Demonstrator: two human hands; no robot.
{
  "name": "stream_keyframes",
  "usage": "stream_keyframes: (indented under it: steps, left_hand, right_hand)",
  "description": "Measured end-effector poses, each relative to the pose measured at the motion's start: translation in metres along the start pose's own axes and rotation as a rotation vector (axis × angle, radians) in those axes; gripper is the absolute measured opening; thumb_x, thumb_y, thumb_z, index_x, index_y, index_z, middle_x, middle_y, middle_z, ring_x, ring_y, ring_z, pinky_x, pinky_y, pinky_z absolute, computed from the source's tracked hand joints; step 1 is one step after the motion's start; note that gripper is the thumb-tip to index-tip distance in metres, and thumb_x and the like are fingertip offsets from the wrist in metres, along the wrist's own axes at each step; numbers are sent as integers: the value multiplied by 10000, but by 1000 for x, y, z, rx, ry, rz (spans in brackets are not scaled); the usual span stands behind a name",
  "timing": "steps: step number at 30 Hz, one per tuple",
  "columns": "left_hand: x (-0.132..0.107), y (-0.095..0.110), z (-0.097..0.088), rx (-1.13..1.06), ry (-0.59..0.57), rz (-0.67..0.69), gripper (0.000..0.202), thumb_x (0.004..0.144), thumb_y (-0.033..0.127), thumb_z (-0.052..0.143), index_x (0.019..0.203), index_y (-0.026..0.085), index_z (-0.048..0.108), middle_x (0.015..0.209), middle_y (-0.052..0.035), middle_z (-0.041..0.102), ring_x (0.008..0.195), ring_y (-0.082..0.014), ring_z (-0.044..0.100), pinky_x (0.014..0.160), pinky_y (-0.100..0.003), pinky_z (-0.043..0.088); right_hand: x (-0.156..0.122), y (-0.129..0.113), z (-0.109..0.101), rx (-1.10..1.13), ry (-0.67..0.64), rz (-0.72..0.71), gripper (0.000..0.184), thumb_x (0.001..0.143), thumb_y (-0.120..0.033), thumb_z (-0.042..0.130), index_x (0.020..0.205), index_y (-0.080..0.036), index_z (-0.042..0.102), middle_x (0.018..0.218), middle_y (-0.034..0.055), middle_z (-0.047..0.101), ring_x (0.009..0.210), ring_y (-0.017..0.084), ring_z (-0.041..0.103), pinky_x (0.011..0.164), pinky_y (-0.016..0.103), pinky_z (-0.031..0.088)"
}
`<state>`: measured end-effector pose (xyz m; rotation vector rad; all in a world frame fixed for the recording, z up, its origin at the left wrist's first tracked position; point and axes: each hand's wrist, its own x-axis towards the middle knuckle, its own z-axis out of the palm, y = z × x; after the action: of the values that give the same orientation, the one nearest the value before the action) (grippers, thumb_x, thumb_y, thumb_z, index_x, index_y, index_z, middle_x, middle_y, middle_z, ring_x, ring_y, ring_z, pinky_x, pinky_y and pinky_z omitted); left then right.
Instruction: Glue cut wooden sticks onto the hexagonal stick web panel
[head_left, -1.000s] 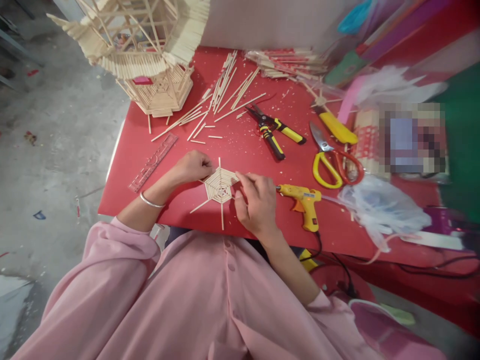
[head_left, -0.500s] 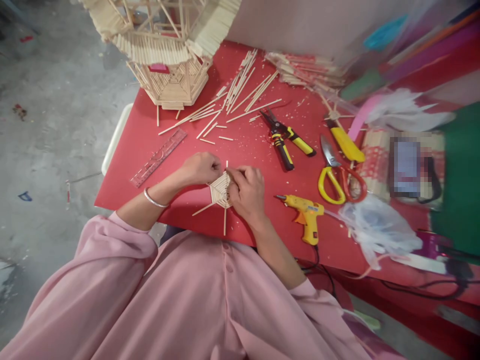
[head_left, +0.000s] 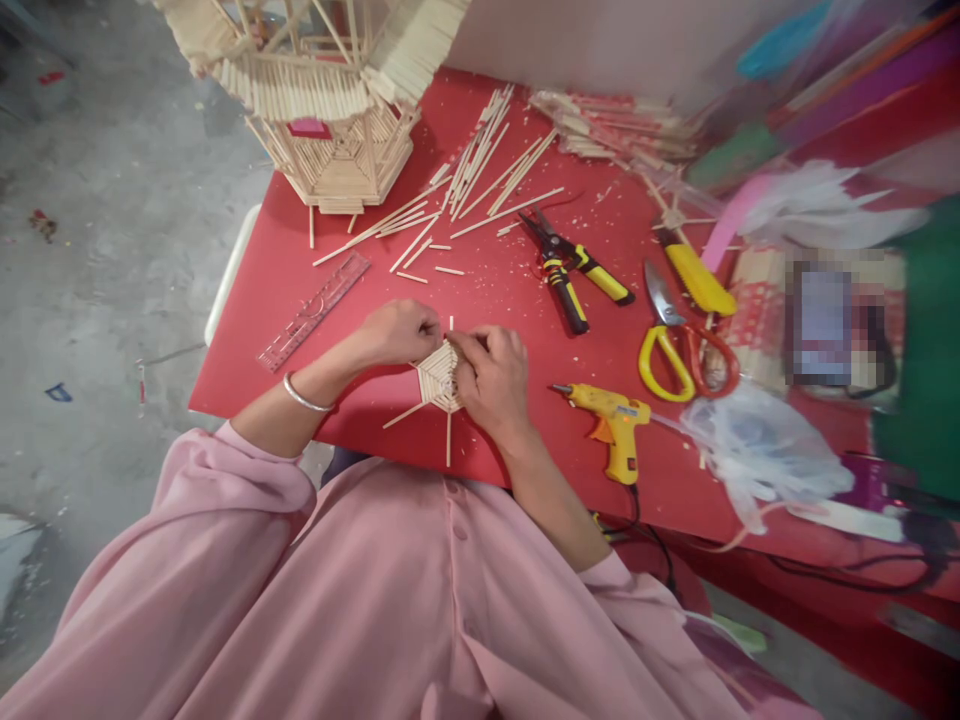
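A small web-shaped panel of wooden sticks (head_left: 437,378) lies at the table's front edge, with longer sticks jutting out from its middle. My left hand (head_left: 401,332) is closed at the panel's upper left edge, fingers curled inward. On the upper right edge, my right hand (head_left: 495,375) grips the panel, its thumb and fingertips bent together. Both sets of fingertips nearly meet at the top, beside an upright stick. Whether a small stick piece is pinched in the left fingers is hidden.
Loose sticks (head_left: 480,160) and a clear ruler (head_left: 315,312) lie on the red table (head_left: 405,430). Cutting pliers (head_left: 574,265), scissors (head_left: 664,330), a yellow-handled knife (head_left: 697,272) and a glue gun (head_left: 615,425) are to the right. A stick-built model house (head_left: 345,170) stands back left.
The view has shifted slightly. My hands keep almost the same pose at the panel's top edge, and the panel has hardly moved.
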<state>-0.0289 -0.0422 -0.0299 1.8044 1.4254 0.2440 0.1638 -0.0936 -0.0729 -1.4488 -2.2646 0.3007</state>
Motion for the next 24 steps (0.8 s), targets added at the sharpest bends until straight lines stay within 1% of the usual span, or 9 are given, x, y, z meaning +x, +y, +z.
stream_keyframes:
  steps: [4, 9, 16, 21, 24]
  left_hand:
    - [1, -1, 1, -3, 18, 11, 184, 731, 186, 547, 717, 149, 727, 614, -19, 657, 618, -145, 578, 580, -255, 382]
    - [1, -1, 1, -16, 9, -2, 180, 734, 192, 559, 716, 139, 730, 619, -29, 657, 619, -155, 578, 593, -268, 389]
    - [0, -4, 2, -7, 26, 26, 170, 753, 221, 563, 710, 154, 713, 607, -14, 646, 616, -142, 564, 585, -258, 369]
    - [-3, -3, 2, -45, 43, 25, 164, 765, 229, 573, 670, 156, 685, 588, -12, 632, 600, -135, 548, 584, -260, 368]
    - [-5, -6, 0, -101, 38, 36, 180, 786, 237, 574, 661, 152, 672, 581, -8, 625, 601, -127, 553, 587, -249, 378]
  right_hand:
    - [0, 0, 1, 22, 7, 7, 429, 905, -151, 476, 1239, -263, 721, 1076, 95, 606, 1029, 262, 503, 872, 434, 406]
    - [1, -1, 2, 4, 19, 2, 425, 902, -146, 480, 1225, -265, 730, 1067, 90, 609, 1025, 256, 510, 874, 425, 403]
    - [1, 0, 2, 5, 26, -1, 433, 895, -137, 478, 1225, -241, 738, 1064, 98, 612, 1015, 261, 505, 864, 422, 396]
    - [1, 0, 2, 3, 22, 0, 433, 894, -145, 476, 1223, -261, 732, 1076, 92, 618, 1026, 259, 509, 876, 422, 400]
    - [1, 0, 3, 4, 25, 7, 467, 894, -150, 462, 1282, -246, 702, 1096, 100, 622, 1040, 267, 510, 881, 429, 408]
